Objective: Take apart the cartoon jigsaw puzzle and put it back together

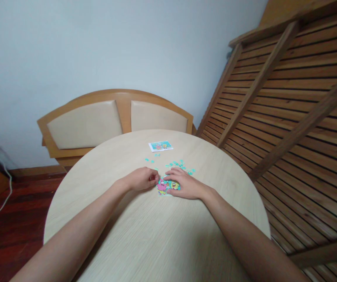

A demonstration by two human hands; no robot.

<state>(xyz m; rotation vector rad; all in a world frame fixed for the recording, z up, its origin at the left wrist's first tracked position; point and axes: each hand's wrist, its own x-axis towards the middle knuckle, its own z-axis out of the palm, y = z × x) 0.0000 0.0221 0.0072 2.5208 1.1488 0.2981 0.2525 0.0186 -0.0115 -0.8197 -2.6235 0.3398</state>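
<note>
A small, partly built cartoon jigsaw puzzle [163, 188] lies on the round light-wood table [145, 235]. My left hand [142, 179] is curled at the puzzle's left edge, fingertips pinched together against it; what they pinch is too small to make out. My right hand [183, 182] rests on the puzzle's right part, fingers bent and pressing down on it. Several loose turquoise puzzle pieces [180, 164] are scattered just beyond my hands. A small reference picture card [160, 146] lies farther back on the table.
A wooden headboard with two padded beige panels [114, 119] leans on the pale wall behind the table. A slatted wooden bed frame [288, 109] stands tilted at the right. A white cable [0, 203] trails over the dark red floor at the left.
</note>
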